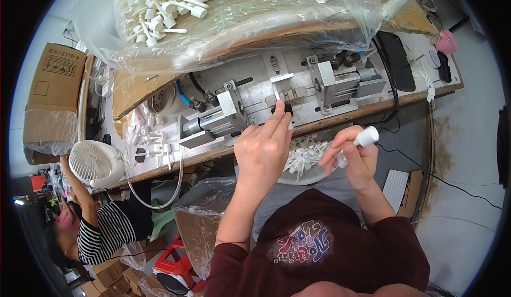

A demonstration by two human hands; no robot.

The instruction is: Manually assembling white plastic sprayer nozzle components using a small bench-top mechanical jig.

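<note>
My right hand (355,161) is closed around a white plastic stick with a round cap (367,136). The cap points up and to the right, and the fingers cover part of the stem. My left hand (264,149) reaches over the bench edge with its fingers stretched out. Its fingertips are at a small metal fixture (291,95) between two pneumatic cylinder units, the left one (215,117) and the right one (343,81). The left thumb and whatever lies under the fingers are hidden.
A clear plastic bag (223,33) of white capped sticks (165,4) lies at the back. Below the bench edge, a basket (303,177) holds white pieces. A small fan (96,163), a cardboard box (53,94) and a person in a striped shirt (114,222) are left. A phone (396,61) lies right.
</note>
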